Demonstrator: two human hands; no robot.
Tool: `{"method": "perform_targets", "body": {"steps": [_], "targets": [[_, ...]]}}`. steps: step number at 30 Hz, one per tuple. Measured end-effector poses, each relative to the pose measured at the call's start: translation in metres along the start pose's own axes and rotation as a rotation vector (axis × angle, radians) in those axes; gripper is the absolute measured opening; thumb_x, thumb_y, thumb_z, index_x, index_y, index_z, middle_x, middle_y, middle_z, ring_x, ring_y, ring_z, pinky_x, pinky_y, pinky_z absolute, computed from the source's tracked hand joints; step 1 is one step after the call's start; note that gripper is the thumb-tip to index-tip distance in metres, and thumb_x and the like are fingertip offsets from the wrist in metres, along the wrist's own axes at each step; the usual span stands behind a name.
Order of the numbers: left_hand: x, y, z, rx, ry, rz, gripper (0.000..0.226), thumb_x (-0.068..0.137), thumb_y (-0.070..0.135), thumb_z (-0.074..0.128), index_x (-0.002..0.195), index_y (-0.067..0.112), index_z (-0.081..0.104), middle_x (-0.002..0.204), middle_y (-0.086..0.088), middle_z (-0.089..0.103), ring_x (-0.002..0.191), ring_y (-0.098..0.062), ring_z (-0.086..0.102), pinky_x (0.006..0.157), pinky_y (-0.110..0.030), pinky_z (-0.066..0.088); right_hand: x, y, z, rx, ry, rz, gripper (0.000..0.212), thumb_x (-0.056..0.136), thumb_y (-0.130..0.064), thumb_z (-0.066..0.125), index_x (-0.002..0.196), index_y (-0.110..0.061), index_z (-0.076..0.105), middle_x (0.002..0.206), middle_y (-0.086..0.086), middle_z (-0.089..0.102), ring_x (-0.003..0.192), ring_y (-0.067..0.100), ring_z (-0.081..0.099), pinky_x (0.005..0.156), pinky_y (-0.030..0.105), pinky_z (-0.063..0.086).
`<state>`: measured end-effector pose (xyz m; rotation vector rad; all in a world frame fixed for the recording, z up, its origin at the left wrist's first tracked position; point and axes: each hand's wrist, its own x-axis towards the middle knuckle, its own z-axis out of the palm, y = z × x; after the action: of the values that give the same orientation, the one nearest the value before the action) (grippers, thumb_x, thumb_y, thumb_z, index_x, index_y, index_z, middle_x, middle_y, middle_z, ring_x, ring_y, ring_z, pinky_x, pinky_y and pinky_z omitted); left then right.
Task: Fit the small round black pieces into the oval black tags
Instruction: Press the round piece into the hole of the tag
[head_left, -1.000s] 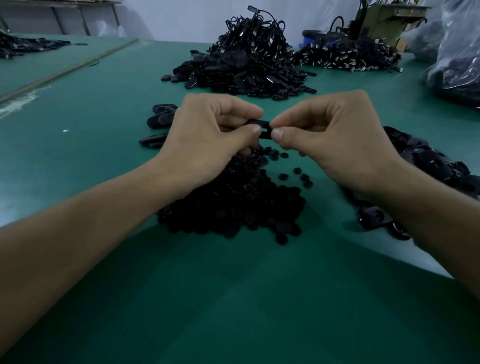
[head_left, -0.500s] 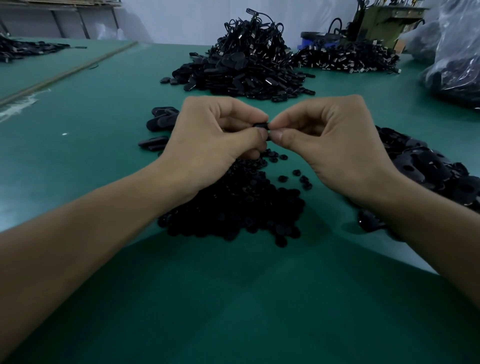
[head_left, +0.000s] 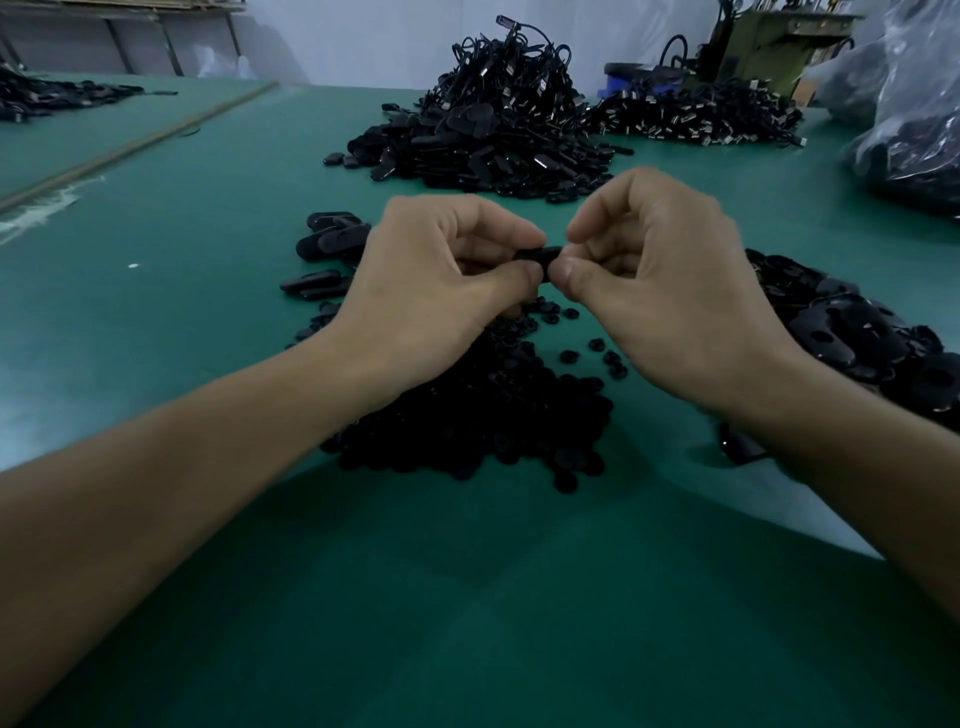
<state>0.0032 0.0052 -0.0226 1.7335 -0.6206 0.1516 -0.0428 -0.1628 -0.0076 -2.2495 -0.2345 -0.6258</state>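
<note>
1. Held up at frame centre, above the green table (head_left: 467, 597): one oval black tag (head_left: 540, 255), with only a short dark stretch showing between the two hands.
2. Left hand (head_left: 431, 280): thumb and forefinger clamped on the tag's left end, other fingers curled underneath.
3. Right hand (head_left: 660, 291): thumb and forefinger tips closed on the tag's right end. Cannot tell whether a small round piece sits under them, since the fingertips hide that spot.
4. Judged light and stiff, moulded plastic by the look. Probably slick enough to squirt out of a loose pinch, so best gripped on the flat faces at one end, leaving the hole free.
5. Heaped just below the hands, lower centre: loose round pieces (head_left: 483, 415). Tiny, likely to roll or slip, so best taken by the rim between thumb tip and fingertip.
6. Piled at the right edge: more oval tags (head_left: 857, 338). A few others (head_left: 332, 244) just left of the left hand.
7. Probably a snap fit, so press square, short and firm, not tilted.
</note>
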Motion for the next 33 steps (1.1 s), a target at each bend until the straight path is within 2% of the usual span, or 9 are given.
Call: {"method": "perform_targets", "body": {"steps": [5,9,14,20,23,26,28,30,33], "targets": [[0.000,-0.001,0.002,0.149,0.009,0.094,0.015,0.084,0.015,0.074,0.092,0.027,0.071,0.085,0.004,0.077,0.080,-0.010,0.074,0.080,-0.033,0.061,0.000,-0.002,-0.001,-0.029,0.037,0.046,0.031,0.085,-0.018,0.078,0.078,-0.029,0.050,0.084,-0.002,0.071,0.078,0.016,0.069,0.070,0.039,0.058],[-0.003,-0.001,0.005,0.326,0.051,0.219,0.015,0.089,0.008,0.070,0.097,0.020,0.072,0.082,0.015,0.072,0.075,0.003,0.069,0.072,-0.012,0.054,-0.002,-0.005,0.001,-0.030,0.052,0.065,0.030,0.082,-0.020,0.081,0.073,-0.026,0.053,0.078,0.000,0.071,0.072,0.018,0.069,0.064,0.041,0.059],[-0.003,-0.002,0.004,0.415,0.082,0.289,0.014,0.088,0.011,0.071,0.101,0.016,0.073,0.084,0.018,0.070,0.076,0.004,0.067,0.072,-0.009,0.051,-0.003,-0.008,0.000,0.048,0.030,0.073,0.027,0.081,-0.016,0.082,0.070,-0.024,0.059,0.070,0.002,0.072,0.067,0.018,0.071,0.065,0.044,0.060],[0.002,-0.006,-0.002,0.379,0.079,0.256,0.012,0.088,0.012,0.073,0.098,0.019,0.072,0.081,0.016,0.071,0.073,0.004,0.068,0.071,-0.014,0.054,-0.002,-0.006,0.000,0.127,-0.037,0.014,0.029,0.084,0.002,0.072,0.072,-0.022,0.062,0.070,-0.003,0.074,0.066,0.010,0.073,0.070,0.035,0.062],[0.003,-0.006,-0.004,0.321,0.041,0.211,0.013,0.088,0.013,0.073,0.095,0.023,0.070,0.081,0.012,0.073,0.072,0.000,0.070,0.070,-0.021,0.057,-0.001,-0.004,-0.001,0.096,-0.010,-0.017,0.022,0.084,-0.006,0.076,0.078,-0.023,0.064,0.074,-0.005,0.073,0.072,0.004,0.071,0.071,0.023,0.059],[0.004,-0.004,-0.003,0.211,-0.001,0.170,0.018,0.088,0.013,0.073,0.092,0.030,0.067,0.078,0.012,0.074,0.069,0.000,0.068,0.066,-0.017,0.052,0.000,-0.003,-0.001,-0.026,0.022,-0.065,0.019,0.085,-0.016,0.078,0.093,-0.028,0.066,0.088,-0.013,0.068,0.081,-0.001,0.066,0.070,0.009,0.049],[0.004,-0.003,-0.003,0.123,-0.018,0.142,0.019,0.089,0.011,0.072,0.091,0.030,0.067,0.076,0.010,0.074,0.068,-0.003,0.069,0.065,-0.017,0.052,0.001,0.000,-0.002,-0.031,-0.011,-0.043,0.020,0.088,-0.020,0.076,0.103,-0.030,0.069,0.093,-0.015,0.069,0.085,-0.002,0.066,0.073,0.009,0.048],[0.005,-0.003,-0.004,0.044,-0.041,0.117,0.020,0.089,0.008,0.071,0.091,0.027,0.067,0.075,0.008,0.075,0.065,-0.005,0.067,0.063,-0.018,0.052,0.002,0.003,-0.003,0.068,-0.067,0.001,0.018,0.090,-0.017,0.074,0.105,-0.027,0.071,0.090,-0.011,0.073,0.085,0.001,0.069,0.077,0.015,0.053],[0.006,-0.004,-0.007,-0.017,-0.066,0.062,0.019,0.089,0.005,0.072,0.095,0.022,0.065,0.073,0.006,0.075,0.065,-0.006,0.067,0.063,-0.018,0.053,0.004,0.006,-0.005,0.193,-0.113,0.054,0.012,0.092,-0.013,0.071,0.100,-0.022,0.073,0.079,-0.004,0.075,0.075,0.006,0.072,0.066,0.015,0.051]]}}
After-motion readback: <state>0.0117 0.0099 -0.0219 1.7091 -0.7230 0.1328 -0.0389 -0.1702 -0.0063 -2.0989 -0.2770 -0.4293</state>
